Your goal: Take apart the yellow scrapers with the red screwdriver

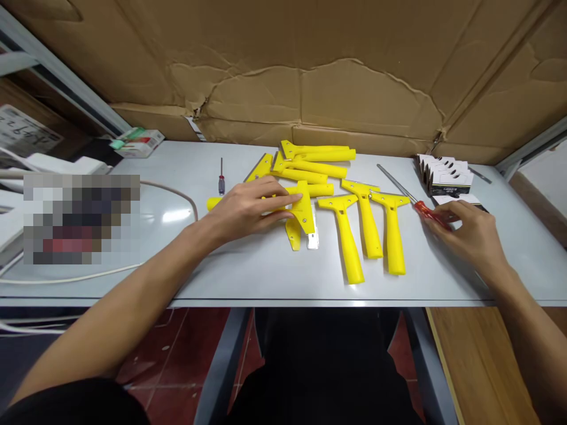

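Well, the yellow scraper (305, 208) sits in front of the person, near the middle of the table (248, 277), its flat head turned so that it runs front to back; the left hand (250, 206) is clamped on it, fingers stretched across the head; a yellow end shows to the left of that hand, though I cannot tell whether it belongs to the same tool. Just under the head lie a yellow piece (293, 235) and a shiny metal plate (312, 239), both partly covered; to the right, three scrapers (349, 239) lie with their heads away from the person and their handles pointing back; behind the left hand, more scrapers (316, 165) are heaped together, handles to the right.

Farther right, the right hand (472, 230) has its fingers closed on the red handle of a screwdriver (425, 211), whose long shaft slants away to the left; beyond that hand stands a row of printed cards (447, 177); over on the left are a small screwdriver (221, 184) with a dark handle, a pale cable (186, 200) curving over the tabletop and a small box (142, 143) in the back corner; creased cardboard (301, 88) rises behind everything.
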Tool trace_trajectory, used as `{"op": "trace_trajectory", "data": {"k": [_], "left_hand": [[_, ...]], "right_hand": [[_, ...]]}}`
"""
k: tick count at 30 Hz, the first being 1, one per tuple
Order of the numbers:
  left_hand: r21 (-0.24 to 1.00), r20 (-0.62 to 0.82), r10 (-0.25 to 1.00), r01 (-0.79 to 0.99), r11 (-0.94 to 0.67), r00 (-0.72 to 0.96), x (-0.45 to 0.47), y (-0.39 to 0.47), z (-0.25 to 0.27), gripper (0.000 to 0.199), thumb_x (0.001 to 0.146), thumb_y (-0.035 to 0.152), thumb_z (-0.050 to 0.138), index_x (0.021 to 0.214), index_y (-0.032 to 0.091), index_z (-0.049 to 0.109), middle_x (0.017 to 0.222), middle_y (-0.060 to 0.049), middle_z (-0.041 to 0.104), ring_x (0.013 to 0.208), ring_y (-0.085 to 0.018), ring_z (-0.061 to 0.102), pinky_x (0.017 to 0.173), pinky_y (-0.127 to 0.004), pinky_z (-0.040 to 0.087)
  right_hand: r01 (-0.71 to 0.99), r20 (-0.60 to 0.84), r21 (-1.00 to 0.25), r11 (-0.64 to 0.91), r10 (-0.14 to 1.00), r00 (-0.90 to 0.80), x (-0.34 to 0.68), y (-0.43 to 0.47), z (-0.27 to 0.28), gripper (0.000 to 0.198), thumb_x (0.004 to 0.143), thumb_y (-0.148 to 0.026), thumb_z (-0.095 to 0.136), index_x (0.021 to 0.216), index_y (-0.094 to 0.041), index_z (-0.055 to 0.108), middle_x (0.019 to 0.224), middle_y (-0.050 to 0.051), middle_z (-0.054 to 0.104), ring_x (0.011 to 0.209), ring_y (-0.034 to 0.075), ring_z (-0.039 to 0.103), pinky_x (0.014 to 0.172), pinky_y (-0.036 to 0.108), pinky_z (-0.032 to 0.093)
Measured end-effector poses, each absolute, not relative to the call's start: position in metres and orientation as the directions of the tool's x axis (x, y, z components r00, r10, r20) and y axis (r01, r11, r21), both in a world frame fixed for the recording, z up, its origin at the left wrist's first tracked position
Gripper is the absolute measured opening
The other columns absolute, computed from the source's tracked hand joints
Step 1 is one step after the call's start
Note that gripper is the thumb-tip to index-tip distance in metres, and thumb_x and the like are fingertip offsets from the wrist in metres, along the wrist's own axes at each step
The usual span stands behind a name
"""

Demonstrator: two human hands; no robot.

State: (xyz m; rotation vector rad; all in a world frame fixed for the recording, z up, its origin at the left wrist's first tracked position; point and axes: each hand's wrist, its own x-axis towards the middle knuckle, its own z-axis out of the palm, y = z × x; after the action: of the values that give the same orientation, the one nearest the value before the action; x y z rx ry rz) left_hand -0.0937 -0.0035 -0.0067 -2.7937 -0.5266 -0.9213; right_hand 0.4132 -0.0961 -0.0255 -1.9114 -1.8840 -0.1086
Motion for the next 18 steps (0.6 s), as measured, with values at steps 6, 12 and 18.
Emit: {"op": "trace_trajectory", "data": {"k": [6, 12, 18], "left_hand": [[-0.057, 0.606, 0.297, 0.413, -0.909, 0.738, -0.093, -0.009, -0.007, 0.032, 0.115, 0.035, 0.060, 0.138, 0.019, 0.076, 0.113, -0.012, 0.081, 0.095, -0.021, 0.077, 0.077, -0.030, 0.060], [0.119, 0.415, 0.482, 0.479, -0.870, 0.772, -0.093, -0.017, -0.001, 0.035, 0.115, 0.027, 0.046, 0.129, 0.021, 0.077, 0.107, -0.010, 0.082, 0.093, -0.020, 0.077, 0.076, -0.029, 0.057], [0.209, 0.288, 0.678, 0.647, -0.734, 0.676, -0.091, -0.021, -0.003, 0.034, 0.112, 0.032, 0.042, 0.138, 0.021, 0.061, 0.098, -0.008, 0.085, 0.080, -0.026, 0.080, 0.070, -0.034, 0.054]], "right_hand": [[0.972, 0.613, -0.120, 0.203, 0.785, -0.089, 0.383, -0.085, 0.003, 0.041, 0.098, -0.057, 0.061, 0.104, -0.020, 0.080, 0.114, 0.011, 0.074, 0.112, 0.018, 0.068, 0.099, 0.035, 0.051], [0.681, 0.363, -0.488, 0.546, 0.837, -0.410, 0.275, -0.062, 0.042, 0.034, 0.102, -0.045, 0.059, 0.103, -0.016, 0.075, 0.109, 0.005, 0.075, 0.095, 0.007, 0.068, 0.089, 0.023, 0.053], [0.413, 0.008, -0.861, 0.296, 0.820, -0.572, 0.187, -0.034, 0.037, 0.042, 0.096, -0.046, 0.072, 0.123, -0.013, 0.071, 0.119, 0.007, 0.075, 0.105, 0.009, 0.073, 0.095, 0.023, 0.060]]}}
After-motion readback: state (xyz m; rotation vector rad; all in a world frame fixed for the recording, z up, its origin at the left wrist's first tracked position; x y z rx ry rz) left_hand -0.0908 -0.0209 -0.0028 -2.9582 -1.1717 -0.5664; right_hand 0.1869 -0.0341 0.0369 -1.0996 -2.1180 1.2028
